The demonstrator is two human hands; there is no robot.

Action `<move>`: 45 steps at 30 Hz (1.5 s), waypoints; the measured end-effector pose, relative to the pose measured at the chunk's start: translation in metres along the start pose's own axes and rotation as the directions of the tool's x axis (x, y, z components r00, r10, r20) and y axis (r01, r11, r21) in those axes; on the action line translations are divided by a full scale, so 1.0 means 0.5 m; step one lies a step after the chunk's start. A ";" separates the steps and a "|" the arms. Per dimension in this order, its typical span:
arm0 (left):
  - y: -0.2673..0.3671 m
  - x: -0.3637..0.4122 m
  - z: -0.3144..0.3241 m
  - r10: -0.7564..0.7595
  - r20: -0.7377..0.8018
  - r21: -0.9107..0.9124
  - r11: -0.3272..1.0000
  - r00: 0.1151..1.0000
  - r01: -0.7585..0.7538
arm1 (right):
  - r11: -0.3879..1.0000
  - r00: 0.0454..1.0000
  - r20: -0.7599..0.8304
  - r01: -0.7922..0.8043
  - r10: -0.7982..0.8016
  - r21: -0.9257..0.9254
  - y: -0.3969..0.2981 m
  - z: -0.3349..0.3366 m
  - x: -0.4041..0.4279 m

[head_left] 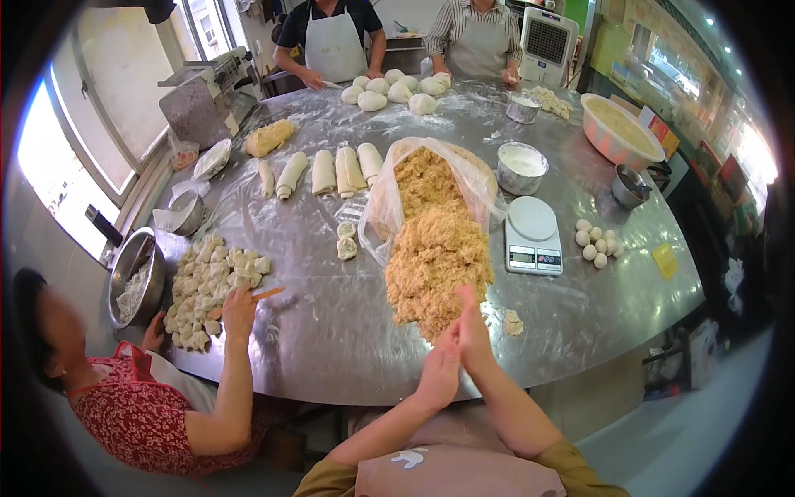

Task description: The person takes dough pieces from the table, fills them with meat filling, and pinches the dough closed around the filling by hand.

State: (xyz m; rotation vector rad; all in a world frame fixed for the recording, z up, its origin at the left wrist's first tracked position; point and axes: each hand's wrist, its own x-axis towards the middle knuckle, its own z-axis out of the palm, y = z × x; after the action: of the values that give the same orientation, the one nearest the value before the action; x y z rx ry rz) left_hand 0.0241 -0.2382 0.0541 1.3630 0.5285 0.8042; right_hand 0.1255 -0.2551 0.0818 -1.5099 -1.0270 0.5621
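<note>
My left hand (440, 371) and my right hand (473, 332) are pressed palm to palm at the near end of a heap of crumbly golden filling (438, 264). Whether anything lies between the palms is hidden. The heap spills from a clear plastic bag (380, 214) onto the steel table (348, 366). Right of it stand a white kitchen scale (533, 236) and a metal bowl of flour (522, 168). A small pale lump (513, 323) lies right of my hands. Several round balls (599, 242) sit farther right. Rolled dough sheets (323, 173) lie left of the bag.
A person at the left holds a wooden stick (268, 294) by many dough pieces (208, 286), beside a steel basin (138, 276). Two people stand across the table near large dough balls (371, 100). A pink tub (621, 132) and a metal cup (630, 186) stand right.
</note>
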 end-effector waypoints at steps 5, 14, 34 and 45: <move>0.028 0.011 0.019 -0.189 -0.054 -0.172 0.969 0.981 0.177 | 0.941 0.997 -0.073 -0.006 0.032 0.339 -0.049 0.019 -0.014; 0.054 0.025 -0.049 -0.098 -0.360 -0.086 0.994 0.928 0.072 | 0.854 0.961 0.166 -0.274 0.222 0.442 -0.042 0.034 -0.078; 0.088 0.008 -0.054 0.089 -0.188 -0.311 0.939 0.978 -0.146 | 0.870 0.930 0.241 -0.350 0.278 0.347 -0.044 0.048 -0.098; 0.098 0.017 -0.076 -0.164 -0.034 -0.779 0.622 0.986 0.076 | 0.963 0.982 -0.059 -0.165 0.182 0.213 -0.071 0.065 -0.076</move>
State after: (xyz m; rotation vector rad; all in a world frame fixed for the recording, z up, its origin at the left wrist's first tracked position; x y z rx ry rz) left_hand -0.0082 -0.2066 0.0974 0.4631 0.2760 0.8514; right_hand 0.0694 -0.2715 0.1013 -1.4319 -0.7547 0.7058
